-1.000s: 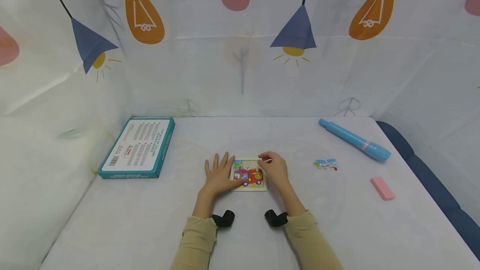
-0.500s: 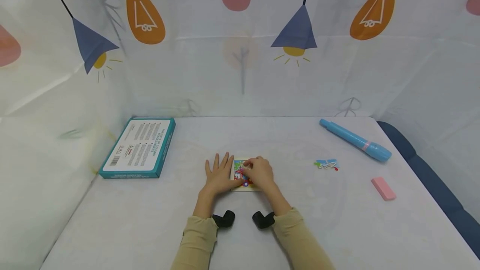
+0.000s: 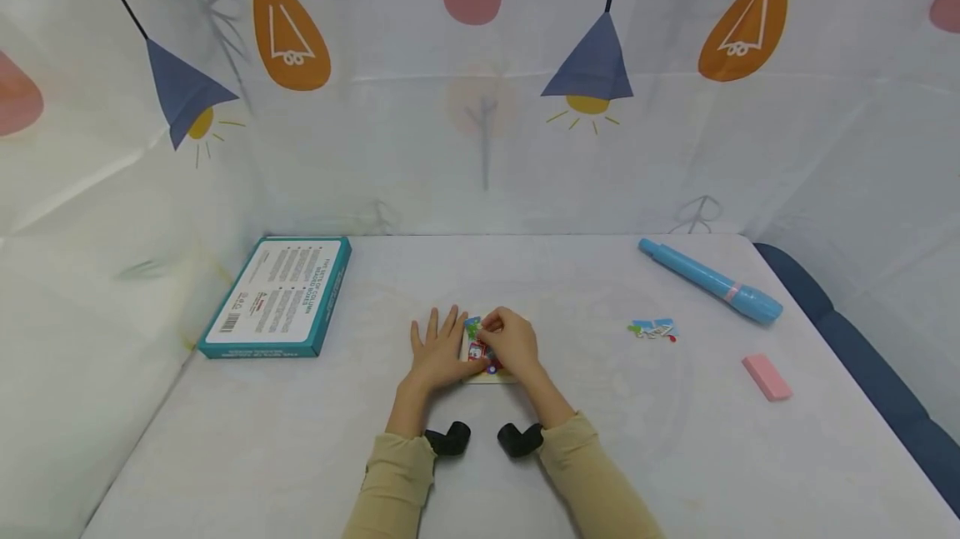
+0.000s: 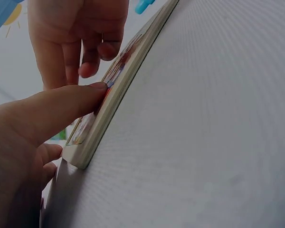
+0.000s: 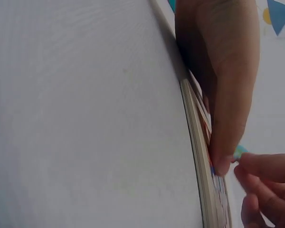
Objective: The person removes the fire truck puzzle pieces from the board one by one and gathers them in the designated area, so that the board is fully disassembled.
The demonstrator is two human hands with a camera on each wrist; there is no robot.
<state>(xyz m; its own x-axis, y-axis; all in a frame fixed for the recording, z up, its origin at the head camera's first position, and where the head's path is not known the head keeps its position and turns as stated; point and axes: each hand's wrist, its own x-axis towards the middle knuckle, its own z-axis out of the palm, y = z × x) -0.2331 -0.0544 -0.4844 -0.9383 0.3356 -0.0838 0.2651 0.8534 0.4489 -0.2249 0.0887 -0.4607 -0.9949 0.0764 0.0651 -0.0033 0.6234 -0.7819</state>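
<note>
A small wooden jigsaw board [image 3: 476, 350] with a red vehicle picture lies flat on the table between my hands. My left hand [image 3: 437, 358] rests at its left edge with fingers spread; the thumb [image 4: 85, 96] lies across the board's face. My right hand [image 3: 515, 342] is over the upper part of the board and covers much of its right side. Between its thumb and forefinger it pinches a small green and blue puzzle piece [image 5: 239, 151], mostly hidden by the fingertips. Several loose puzzle pieces [image 3: 654, 328] lie to the right.
A teal-edged box [image 3: 273, 296] lies at the back left of the white table [image 3: 600, 472]. On the right are a blue tube-shaped thing [image 3: 708, 279] with a pink band and a pink block [image 3: 767, 376]. A dark blue chair back [image 3: 862, 356] stands beyond the right edge.
My right hand has moved left from the board's upper right corner, carrying the puzzle piece, and now hides more of the picture. My left hand stays in place.
</note>
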